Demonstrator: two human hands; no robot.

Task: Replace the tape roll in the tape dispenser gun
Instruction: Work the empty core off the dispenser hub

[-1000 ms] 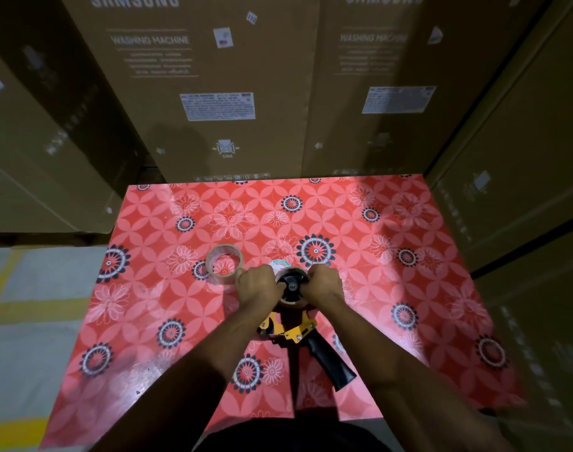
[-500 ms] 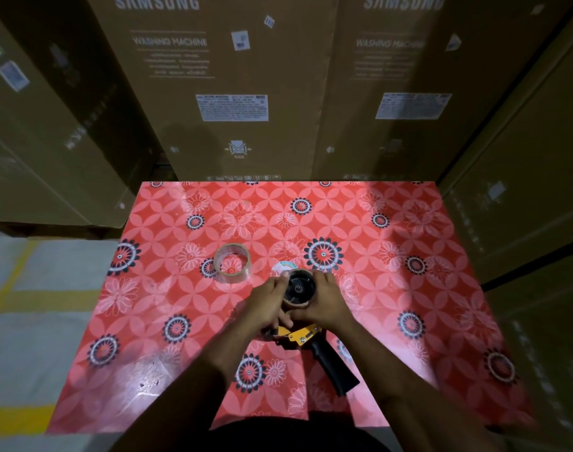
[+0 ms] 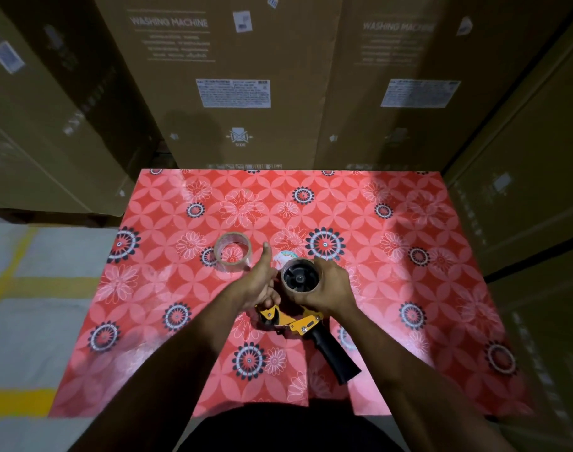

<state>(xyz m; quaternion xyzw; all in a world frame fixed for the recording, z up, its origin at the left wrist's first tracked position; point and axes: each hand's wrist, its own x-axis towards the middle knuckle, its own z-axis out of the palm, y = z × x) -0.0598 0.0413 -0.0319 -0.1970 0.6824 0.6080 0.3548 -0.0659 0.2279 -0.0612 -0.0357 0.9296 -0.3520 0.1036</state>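
A yellow tape dispenser gun (image 3: 298, 322) with a black handle lies on the red flowered table (image 3: 409, 288). An empty brown cardboard core (image 3: 301, 277) sits on its black hub. My right hand (image 3: 331, 288) wraps around the core's right side. My left hand (image 3: 257, 282) holds the gun's front end just left of the core, thumb raised. A full clear tape roll (image 3: 232, 252) lies flat on the table, just left of my left thumb and apart from it.
Tall cardboard washing machine boxes (image 3: 233, 93) wall in the table at the back and right (image 3: 523, 207). More boxes stand at the left (image 3: 50, 125). Grey floor with yellow lines (image 3: 17, 321) lies left of the table. A small round sticker (image 3: 285, 256) lies behind the core.
My left thumb has lifted off the core and now points up. The right hand keeps its grip on the core. The camera has tilted, so the table sits lower in view.
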